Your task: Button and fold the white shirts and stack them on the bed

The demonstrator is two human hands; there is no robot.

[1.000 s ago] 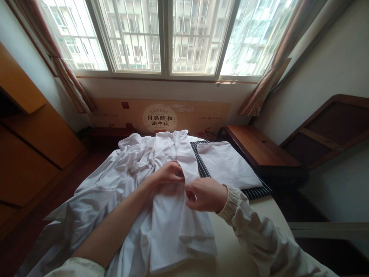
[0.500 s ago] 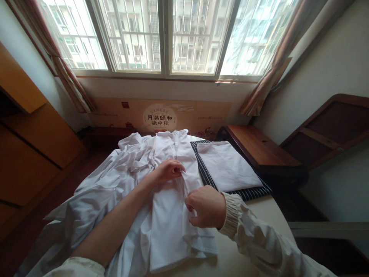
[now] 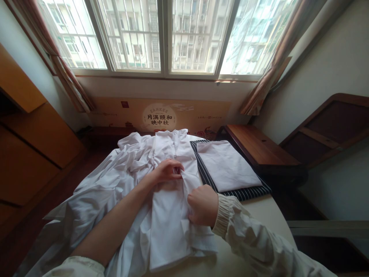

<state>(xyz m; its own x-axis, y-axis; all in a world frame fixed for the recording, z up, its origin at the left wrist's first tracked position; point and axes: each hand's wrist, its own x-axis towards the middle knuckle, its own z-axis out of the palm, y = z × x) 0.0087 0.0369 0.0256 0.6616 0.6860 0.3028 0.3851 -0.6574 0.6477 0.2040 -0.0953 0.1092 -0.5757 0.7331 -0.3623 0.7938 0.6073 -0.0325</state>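
Observation:
A large white garment [image 3: 170,227] lies across the round table, with a flat folded strip on its right and loose wrinkled cloth on its left. My left hand [image 3: 168,169] rests over the strip, thumb and fingers pinching a bit of the cloth near its right edge. Lower and to the right, my right hand [image 3: 203,204] is closed on the same edge, its fingertips partly hidden behind the knuckles. Between the two hands the cloth is raised in a small ridge.
A folded white cloth [image 3: 227,165] lies on a black striped cloth [image 3: 250,193] at the right. The pale tabletop [image 3: 256,227] shows by my right sleeve. Beyond it stand a wooden desk [image 3: 259,146] and a window wall; wooden cabinets [image 3: 31,146] are on the left.
My right hand has shifted slightly, and its thumb and fingers have closed together on the cloth edge. My left hand stays nearly in place, still pinching the garment.

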